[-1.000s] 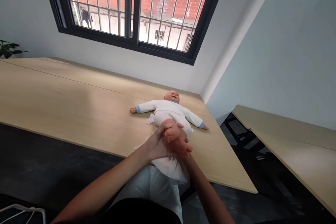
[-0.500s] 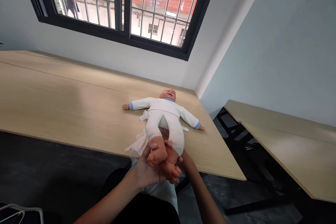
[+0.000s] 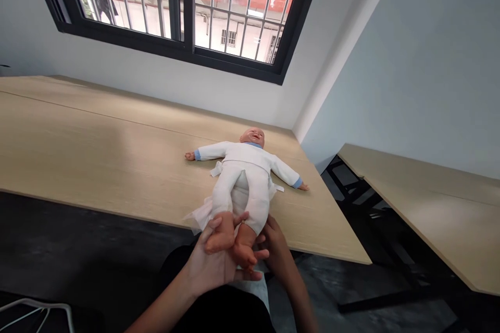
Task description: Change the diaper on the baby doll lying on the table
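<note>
A baby doll (image 3: 250,156) lies on its back on the wooden table (image 3: 136,156), arms spread, dressed in white with blue collar and cuffs. Its bare lower legs and feet reach past the table's front edge. Under them, my left hand (image 3: 214,265) holds both legs, its thumb on one ankle and a finger between them. Close beside the doll's leg on the right is my right hand (image 3: 277,247), its fingertips partly hidden behind the leg. A white diaper (image 3: 240,195) is spread beneath the doll's bottom, with a tab out on either side and a thin ruffled edge near the front.
A second wooden table (image 3: 422,197) with black legs stands to the right, across a gap. Behind the doll are a wall and a barred window (image 3: 183,57). A white wire frame (image 3: 35,304) shows at the lower left.
My right hand has drawn back from under the doll's legs, and more of the diaper shows between them. The doll's feet have shifted slightly left with my left hand.
</note>
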